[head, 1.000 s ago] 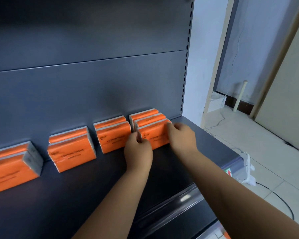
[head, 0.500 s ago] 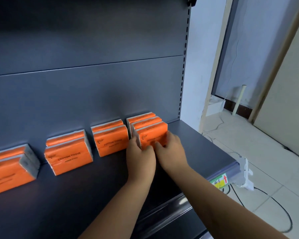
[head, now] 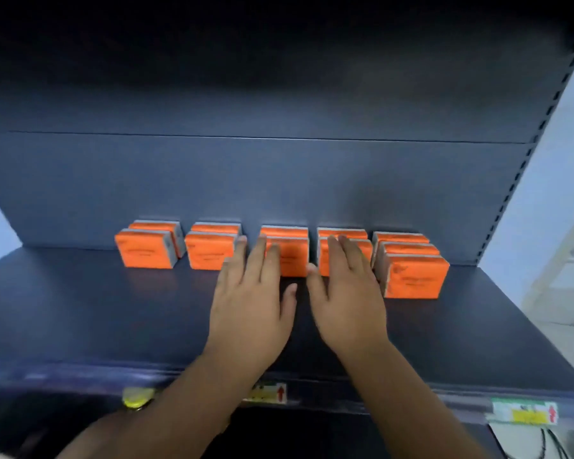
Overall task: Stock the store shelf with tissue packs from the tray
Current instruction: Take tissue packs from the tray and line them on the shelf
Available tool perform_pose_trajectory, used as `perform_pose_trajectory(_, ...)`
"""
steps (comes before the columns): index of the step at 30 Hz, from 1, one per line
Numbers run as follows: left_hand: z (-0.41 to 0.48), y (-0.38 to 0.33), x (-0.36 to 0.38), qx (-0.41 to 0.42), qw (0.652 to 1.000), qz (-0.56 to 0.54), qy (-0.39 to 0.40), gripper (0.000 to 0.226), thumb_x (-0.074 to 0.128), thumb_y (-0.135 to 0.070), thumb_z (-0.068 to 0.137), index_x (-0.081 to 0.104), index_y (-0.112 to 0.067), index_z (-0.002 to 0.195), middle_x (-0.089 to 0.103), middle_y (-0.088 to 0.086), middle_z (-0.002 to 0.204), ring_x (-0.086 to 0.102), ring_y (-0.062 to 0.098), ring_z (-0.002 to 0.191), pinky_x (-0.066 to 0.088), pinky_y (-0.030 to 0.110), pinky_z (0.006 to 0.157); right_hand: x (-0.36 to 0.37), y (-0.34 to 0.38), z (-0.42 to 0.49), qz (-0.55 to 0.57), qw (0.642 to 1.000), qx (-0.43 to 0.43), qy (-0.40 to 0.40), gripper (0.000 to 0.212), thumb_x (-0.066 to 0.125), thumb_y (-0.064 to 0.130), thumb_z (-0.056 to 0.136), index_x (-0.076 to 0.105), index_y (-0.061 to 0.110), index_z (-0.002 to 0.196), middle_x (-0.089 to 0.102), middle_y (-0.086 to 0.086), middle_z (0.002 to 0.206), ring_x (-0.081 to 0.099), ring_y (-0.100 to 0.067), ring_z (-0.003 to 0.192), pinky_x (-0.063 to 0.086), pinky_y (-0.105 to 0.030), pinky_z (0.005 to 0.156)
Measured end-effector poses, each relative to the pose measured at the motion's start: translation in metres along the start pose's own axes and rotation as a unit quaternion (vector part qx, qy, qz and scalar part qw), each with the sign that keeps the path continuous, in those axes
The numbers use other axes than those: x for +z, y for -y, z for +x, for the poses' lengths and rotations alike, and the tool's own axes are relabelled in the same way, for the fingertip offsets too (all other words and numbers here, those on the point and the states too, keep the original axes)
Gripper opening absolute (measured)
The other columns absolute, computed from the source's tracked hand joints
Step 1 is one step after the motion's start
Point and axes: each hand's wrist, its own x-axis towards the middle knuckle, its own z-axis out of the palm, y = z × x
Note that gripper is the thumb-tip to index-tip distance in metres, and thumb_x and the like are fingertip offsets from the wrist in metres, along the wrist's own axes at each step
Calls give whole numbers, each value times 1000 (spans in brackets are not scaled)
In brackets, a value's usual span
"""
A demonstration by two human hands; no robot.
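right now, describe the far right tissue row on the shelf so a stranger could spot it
On the dark blue shelf, five rows of orange tissue packs stand along the back panel. Take the far-right row, just right of the right hand. It alone is three packs deep, so it reaches furthest forward.

matt dark painted-metal shelf (head: 113, 309), glossy orange film-wrapped tissue packs (head: 415, 276), shiny clear plastic price strip (head: 461, 400)
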Motion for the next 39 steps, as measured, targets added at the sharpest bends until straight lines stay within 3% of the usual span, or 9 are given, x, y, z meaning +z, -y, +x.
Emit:
perform_pose_trajectory(8,-62,90,-93,-111,986,109,-58,70,38,-47,96,47,-3,150,44,17,160,33,39,151,33,56,119,25,153,-27,81,984,-142,75,65,35,52,103,40,15,157,34,-3,166,25,-22,154,18,-35,128)
perform_pose_trajectory(15,-184,188,-158,-247,952,129,-127,69,44,-49,98,48,-2,149,45,17,158,35,42,149,28,55,122,56,271,-120,114,952,-257,123,73,31,54,102,32,11,160,22,-7,171,22,-28,157,23,-43,125)
perform_pose_trajectory(18,-236,220,-180,-291,933,167,-129,66,46,-45,99,47,-1,149,46,18,156,35,42,148,26,53,124,79,304,-162,80,930,-323,156,71,29,53,102,36,12,159,29,-9,169,27,-31,155,30,-49,123)
perform_pose_trajectory(22,-301,263,-193,-338,916,193,-95,67,45,-47,101,49,3,146,49,23,153,40,46,143,29,55,122,110,342,-199,53,916,-334,214,70,27,52,100,42,10,155,37,-13,164,34,-33,152,35,-50,120)
perform_pose_trajectory(26,-352,287,-192,-399,898,178,-61,71,46,-51,98,47,-1,149,48,19,154,36,46,146,30,57,121,144,365,-233,24,876,-367,311,66,28,50,106,31,12,160,28,-12,168,23,-31,157,23,-47,126)
perform_pose_trajectory(29,-377,300,-186,-438,883,166,-30,74,42,-55,97,45,-5,152,47,16,156,34,43,149,27,56,123,169,371,-253,-19,853,-365,373,68,33,54,106,27,14,161,28,-11,168,22,-30,156,23,-47,126)
perform_pose_trajectory(34,-406,317,-168,-471,871,139,18,76,36,-56,94,50,-4,148,52,18,151,38,44,145,28,59,121,199,367,-265,-47,859,-278,427,60,52,49,100,44,14,147,49,-10,150,42,-30,141,41,-44,113)
perform_pose_trajectory(39,-405,324,-149,-461,878,116,53,65,47,-47,93,49,-16,149,51,9,153,35,45,147,29,55,120,223,360,-257,-69,864,-165,471,83,65,48,92,29,11,157,49,-13,146,48,-33,133,46,-43,102)
